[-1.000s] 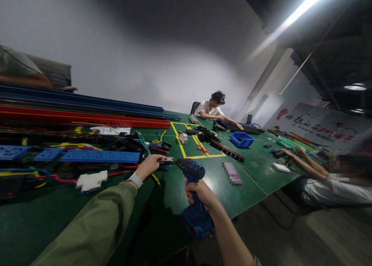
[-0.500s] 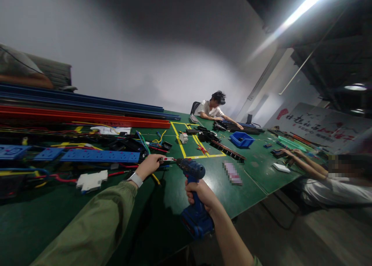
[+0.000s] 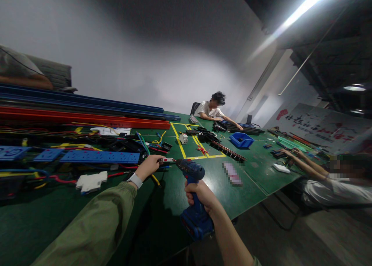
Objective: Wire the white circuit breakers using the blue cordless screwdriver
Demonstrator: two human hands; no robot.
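My right hand (image 3: 200, 194) is wrapped round the grip of a blue cordless drill (image 3: 193, 198), whose nose points left. Its bit meets a small white and red part (image 3: 167, 160) that my left hand (image 3: 149, 166) pinches just above the green table (image 3: 174, 196). A pale watch sits on my left wrist, above an olive sleeve. Red and yellow wires run under the left hand. A long blue socket strip (image 3: 100, 156) lies just left of that hand.
Long red and blue rails (image 3: 87, 119) lie along the table's far left. A white bracket (image 3: 90, 181) lies near my left forearm. A yellow taped square (image 3: 197, 144) and a blue bin (image 3: 241, 139) sit farther off. One person sits at the far end; another leans in at right.
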